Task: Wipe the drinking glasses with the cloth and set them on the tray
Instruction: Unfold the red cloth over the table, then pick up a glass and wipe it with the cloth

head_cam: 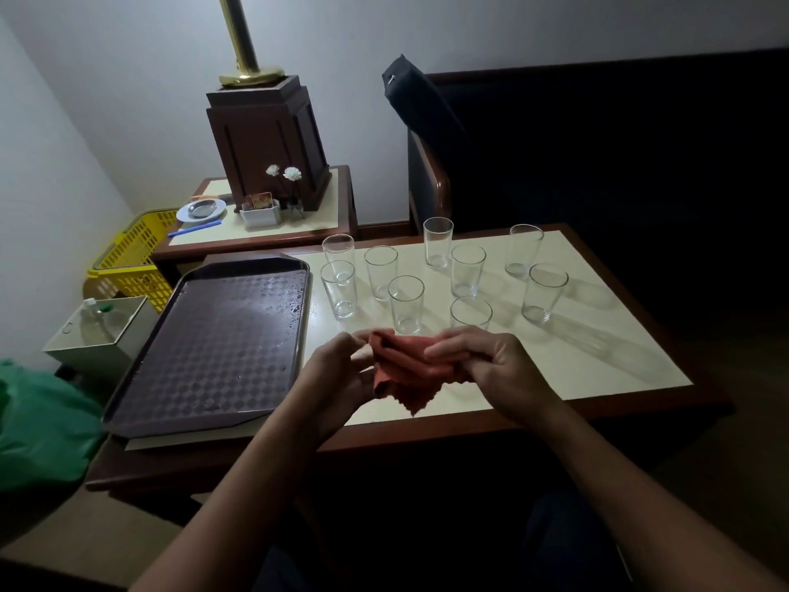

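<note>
Both my hands hold an orange-red cloth (pixel 405 369) above the near edge of the cream-topped table (pixel 597 361). My left hand (pixel 341 373) grips its left side and my right hand (pixel 482 361) pinches its right side. Several clear drinking glasses stand upright on the table beyond the cloth; the nearest glass (pixel 471 313) is just behind my right hand, another glass (pixel 406 304) is just left of it. A dark brown patterned tray (pixel 213 348) lies at the table's left end with water drops on it and no glasses on it.
A side table (pixel 256 232) behind the tray holds a wooden lamp base, a saucer, a card holder and white flowers. A yellow basket (pixel 132 258) and a white bin (pixel 98 335) stand left of the tray. A dark chair (pixel 431 134) is behind the table.
</note>
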Demonstrator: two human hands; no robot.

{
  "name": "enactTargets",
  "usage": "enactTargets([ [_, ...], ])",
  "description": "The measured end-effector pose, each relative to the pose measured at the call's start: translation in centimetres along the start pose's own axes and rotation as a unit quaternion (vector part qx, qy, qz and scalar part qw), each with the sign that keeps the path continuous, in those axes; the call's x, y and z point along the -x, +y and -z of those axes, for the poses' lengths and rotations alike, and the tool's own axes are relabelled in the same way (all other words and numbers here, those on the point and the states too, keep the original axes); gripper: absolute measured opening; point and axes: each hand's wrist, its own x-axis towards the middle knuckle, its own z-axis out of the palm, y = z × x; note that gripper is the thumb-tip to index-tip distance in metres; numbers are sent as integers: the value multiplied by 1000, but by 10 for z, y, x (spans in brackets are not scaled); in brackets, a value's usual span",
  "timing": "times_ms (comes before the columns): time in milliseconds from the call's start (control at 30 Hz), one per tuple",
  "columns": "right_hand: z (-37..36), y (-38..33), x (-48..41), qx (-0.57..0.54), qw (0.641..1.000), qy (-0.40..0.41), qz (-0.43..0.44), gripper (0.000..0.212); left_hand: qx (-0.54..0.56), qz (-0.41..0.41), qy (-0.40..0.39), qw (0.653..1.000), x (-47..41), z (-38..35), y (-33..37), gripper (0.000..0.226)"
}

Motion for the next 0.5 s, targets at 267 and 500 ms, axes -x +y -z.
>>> enactTargets([
  [267, 24, -16, 13, 217, 971, -82, -51, 51, -305, -76, -98, 944, -4, -26, 8, 48],
  [500, 57, -14, 15, 247, 966, 44, -65, 45, -387, -150, 41, 909, -49, -54, -2, 42],
])
